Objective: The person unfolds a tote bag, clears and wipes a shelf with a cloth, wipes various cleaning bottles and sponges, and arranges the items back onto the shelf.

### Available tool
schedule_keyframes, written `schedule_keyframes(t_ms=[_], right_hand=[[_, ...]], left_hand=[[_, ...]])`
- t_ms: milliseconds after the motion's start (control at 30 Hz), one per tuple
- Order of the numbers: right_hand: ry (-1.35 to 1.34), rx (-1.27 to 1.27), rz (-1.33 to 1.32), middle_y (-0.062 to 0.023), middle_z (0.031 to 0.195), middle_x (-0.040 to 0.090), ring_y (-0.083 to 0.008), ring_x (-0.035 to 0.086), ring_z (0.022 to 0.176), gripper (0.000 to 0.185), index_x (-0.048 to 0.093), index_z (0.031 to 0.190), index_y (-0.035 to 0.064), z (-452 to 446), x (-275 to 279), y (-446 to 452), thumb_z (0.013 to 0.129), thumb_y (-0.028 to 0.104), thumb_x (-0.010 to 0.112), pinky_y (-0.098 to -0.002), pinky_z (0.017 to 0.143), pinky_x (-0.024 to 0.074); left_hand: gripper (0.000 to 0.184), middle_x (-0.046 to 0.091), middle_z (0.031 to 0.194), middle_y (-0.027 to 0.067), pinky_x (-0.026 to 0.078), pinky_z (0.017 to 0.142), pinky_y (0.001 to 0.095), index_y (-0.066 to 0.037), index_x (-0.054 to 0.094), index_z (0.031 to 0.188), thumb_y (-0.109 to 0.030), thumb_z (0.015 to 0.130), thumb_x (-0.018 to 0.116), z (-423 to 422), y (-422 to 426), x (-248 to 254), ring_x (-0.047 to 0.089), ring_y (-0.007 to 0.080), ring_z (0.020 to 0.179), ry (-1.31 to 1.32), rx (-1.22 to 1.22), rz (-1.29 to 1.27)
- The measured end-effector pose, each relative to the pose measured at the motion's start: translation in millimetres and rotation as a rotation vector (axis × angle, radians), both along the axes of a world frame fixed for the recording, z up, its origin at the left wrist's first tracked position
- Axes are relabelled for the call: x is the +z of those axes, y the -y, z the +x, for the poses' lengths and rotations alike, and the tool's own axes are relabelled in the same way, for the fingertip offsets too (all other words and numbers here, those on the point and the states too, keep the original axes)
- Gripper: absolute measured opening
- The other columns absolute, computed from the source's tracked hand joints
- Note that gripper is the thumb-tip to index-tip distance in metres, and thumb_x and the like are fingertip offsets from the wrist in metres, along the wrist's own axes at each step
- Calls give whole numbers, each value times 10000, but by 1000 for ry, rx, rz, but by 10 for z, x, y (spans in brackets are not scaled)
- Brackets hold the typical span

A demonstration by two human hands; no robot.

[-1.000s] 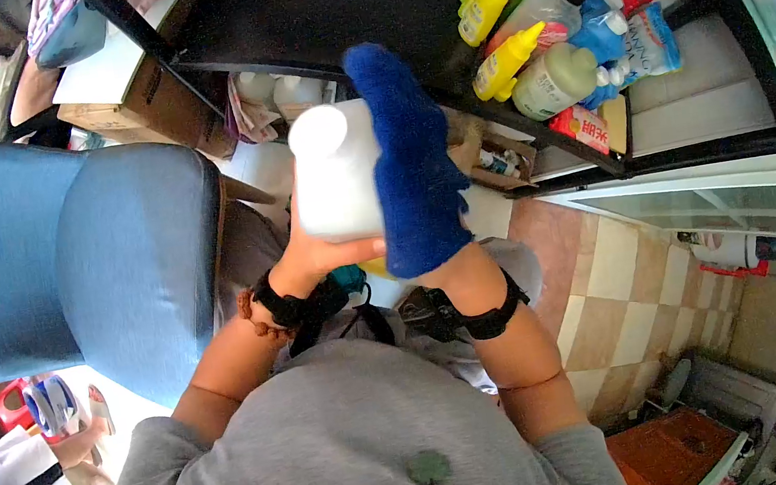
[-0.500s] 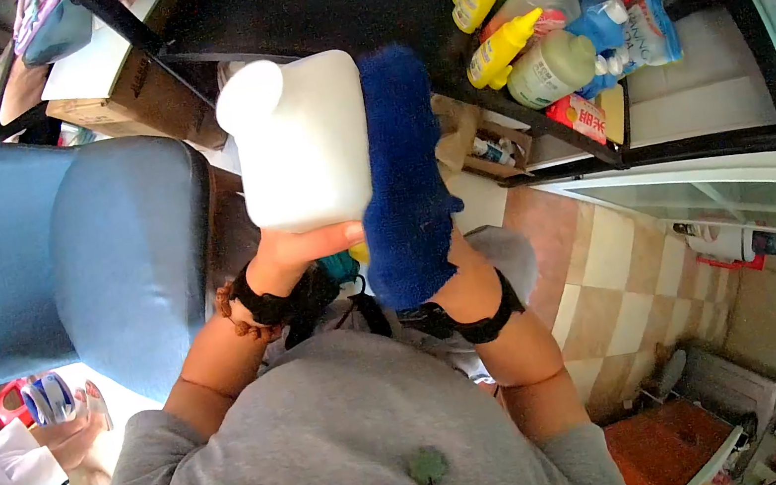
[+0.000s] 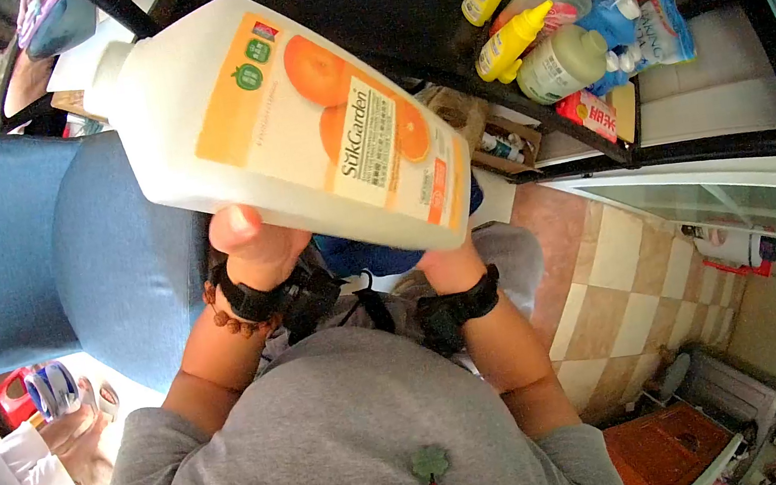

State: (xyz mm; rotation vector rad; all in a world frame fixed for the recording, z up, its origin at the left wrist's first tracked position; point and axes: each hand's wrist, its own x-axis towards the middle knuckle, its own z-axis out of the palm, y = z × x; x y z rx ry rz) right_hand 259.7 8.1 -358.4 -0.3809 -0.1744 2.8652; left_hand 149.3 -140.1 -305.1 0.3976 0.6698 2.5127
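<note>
A large white bottle (image 3: 302, 135) with an orange "SukGarden" label is tilted across the centre, its cap toward the upper left. My left hand (image 3: 260, 246) grips its lower edge, thumb in front. Behind the bottle's lower right end is my right hand (image 3: 449, 261); only its base shows and its fingers are hidden. A dark blue fuzzy cloth or mitt (image 3: 365, 257) lies behind the bottle between my hands, mostly covered by it.
Yellow bottles (image 3: 509, 42), a pale green bottle (image 3: 562, 66) and packets stand on a black shelf (image 3: 551, 123) at upper right. A blue chair (image 3: 127, 271) is at left. At lower left, a person's feet (image 3: 83, 418) show. A reddish-brown cabinet (image 3: 670, 451) is at lower right.
The white bottle has turned so that its label faces the camera, and it looks larger. The blue cloth or mitt has gone from beside the bottle to behind it.
</note>
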Motion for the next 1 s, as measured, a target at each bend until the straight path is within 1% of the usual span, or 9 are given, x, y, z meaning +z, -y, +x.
schedule_keyframes(t_ms=[100,133,167,300,367,467,633,800,1000], right_hand=[[142,-98,537,-71,1295,568,-232,578,1134,509,497,1315,93,-5,175,-78,972,463,434,-386,980,467],[47,-94,207,-83,1298,559,-256,561,1156,496,481,1328,84,-5,153,-105,980,432,425,-410,1006,438],[26,-101,150,-88,1298,557,-261,560,1157,493,483,1325,81,12,163,-134,974,424,430,-412,1007,436],[75,-159,359,-107,1299,553,-279,553,1161,484,490,1312,69,87,303,-315,952,389,449,-421,1014,427],[149,-207,576,-116,1299,551,-288,550,1163,479,494,1306,63,104,361,-380,941,372,458,-425,1017,423],[341,-313,1085,-130,1300,548,-301,545,1166,473,500,1297,54,171,399,-274,925,346,472,-432,1023,416],[140,-230,1912,-154,1301,542,-323,537,1171,466,509,1281,39,351,582,162,898,302,495,-442,1031,405],[-181,-25,2102,-178,1302,537,-346,529,1176,460,518,1265,24,254,700,94,870,259,518,-453,1039,394],[-83,130,2207,-206,1303,531,-373,520,1182,457,529,1247,6,216,830,-250,837,207,545,-466,1050,380]], left_hand=[[945,500,1346,168,401,1048,431,25,374,1384,-324,615,800,-30,42,-69,496,319,1235,-89,-21,-77],[944,500,1350,161,398,1050,422,24,368,1392,-306,628,814,-58,64,-108,495,308,1240,-124,-26,-104],[944,499,1354,153,395,1053,413,23,361,1399,-288,640,827,-86,85,-146,494,297,1244,-160,-30,-130],[897,477,1395,128,389,1054,387,2,369,1404,-423,746,807,-90,-4,204,482,260,1265,-271,167,-459],[692,518,1348,122,408,1039,387,-15,417,1370,-418,872,677,17,-104,384,504,249,1241,14,16,-30],[427,580,1285,99,462,994,361,-61,488,1305,-352,992,497,-100,-334,350,560,208,1192,110,138,-244],[471,594,1266,97,494,974,386,-75,475,1320,-400,980,504,-222,-311,277,596,231,1141,96,75,-166],[594,563,1316,83,470,998,408,-94,435,1371,-478,934,554,-262,-276,306,567,253,1176,-6,225,-250],[835,566,1269,126,490,977,410,-42,396,1374,-602,811,654,-158,-92,397,584,255,1143,-97,347,-313]])
